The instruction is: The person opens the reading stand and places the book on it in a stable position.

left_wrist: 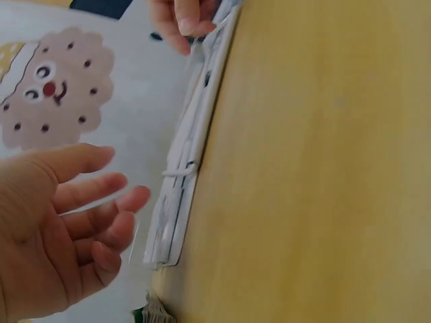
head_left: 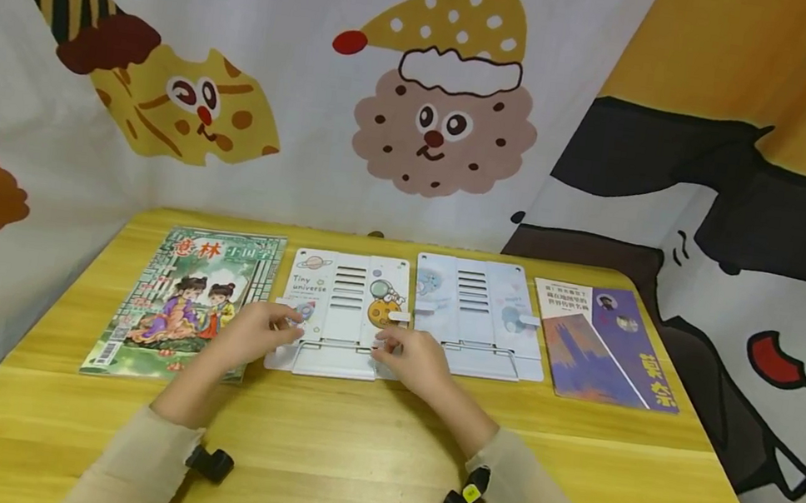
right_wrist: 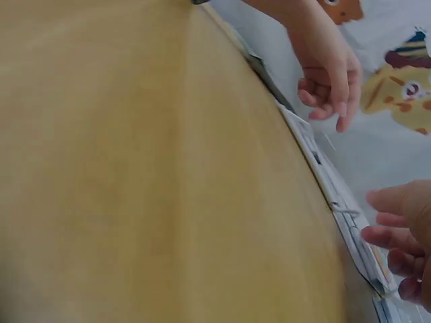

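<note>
A white folding book stand (head_left: 343, 328) printed with "Tiny universe" and an astronaut lies flat on the table. My left hand (head_left: 258, 336) hovers at its left side, fingers loosely bent and apart from it in the left wrist view. Over the stand's right side is my right hand (head_left: 415, 362), its fingers also relaxed with nothing held between them; whether a fingertip touches the stand I cannot tell. Just to the right lies a second, pale blue book stand (head_left: 507, 294), also flat, with a wire ledge at its near edge.
A green illustrated magazine (head_left: 180, 283) lies at the left, partly under the left forearm. To the right is a purple and white book (head_left: 606, 344). The wooden table (head_left: 332, 461) ends at a cartoon-printed curtain (head_left: 289, 196) behind.
</note>
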### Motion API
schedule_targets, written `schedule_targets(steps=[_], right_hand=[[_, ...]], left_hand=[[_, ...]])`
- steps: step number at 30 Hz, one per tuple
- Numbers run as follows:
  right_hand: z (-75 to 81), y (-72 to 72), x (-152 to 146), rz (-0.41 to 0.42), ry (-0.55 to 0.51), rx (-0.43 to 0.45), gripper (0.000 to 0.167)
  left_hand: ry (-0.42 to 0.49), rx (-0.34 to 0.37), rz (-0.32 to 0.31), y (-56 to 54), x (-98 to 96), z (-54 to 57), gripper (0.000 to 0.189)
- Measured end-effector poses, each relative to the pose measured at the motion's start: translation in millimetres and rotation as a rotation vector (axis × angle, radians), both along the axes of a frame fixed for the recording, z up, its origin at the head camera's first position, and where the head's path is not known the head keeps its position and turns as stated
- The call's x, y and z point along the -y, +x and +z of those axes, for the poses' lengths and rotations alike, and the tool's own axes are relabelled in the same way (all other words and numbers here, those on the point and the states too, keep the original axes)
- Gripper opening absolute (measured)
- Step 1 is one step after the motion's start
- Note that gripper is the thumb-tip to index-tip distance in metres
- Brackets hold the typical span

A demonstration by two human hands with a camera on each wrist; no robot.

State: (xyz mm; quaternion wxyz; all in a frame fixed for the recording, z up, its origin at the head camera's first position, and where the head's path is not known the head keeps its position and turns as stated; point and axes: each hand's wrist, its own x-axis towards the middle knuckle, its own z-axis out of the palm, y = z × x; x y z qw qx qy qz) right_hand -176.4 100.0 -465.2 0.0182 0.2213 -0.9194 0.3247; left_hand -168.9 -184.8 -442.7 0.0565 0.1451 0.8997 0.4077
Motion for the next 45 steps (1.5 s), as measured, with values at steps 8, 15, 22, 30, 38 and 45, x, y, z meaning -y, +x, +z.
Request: schedule_targets(steps=[8, 15, 22, 30, 38, 45], right_hand=[[-5.1, 11.2, 3.0, 0.051, -0.047, 0.065, 0.028], [-10.7, 12.8, 4.6, 0.048, -0.101, 0.090, 0.031], [-11.6, 13.2, 7.2, 0.046, -0.108, 0.127, 0.037], [-13.9, 10.7, 5.0, 0.104, -0.091, 0.121, 0.036], [-14.9, 9.2, 1.7, 0.147, -0.089, 0.121, 0.035], [-9.4, 7.2, -3.9, 0.111, -0.179, 0.079, 0.033]], left_hand=[[-0.009, 0.010, -0.147, 8.2, -2.6, -11.5, 0.030], [0.029, -0.004, -0.182, 9.8, -2.2, -19.5, 0.036], [0.087, 0.035, -0.168, 9.9, -0.9, -22.6, 0.038], [0.187, 0.095, -0.187, 10.7, 2.3, -26.4, 0.037], [0.250, 0.107, -0.211, 10.4, 3.9, -27.3, 0.036], [0.224, 0.063, -0.130, 9.9, 9.2, -22.2, 0.030]])
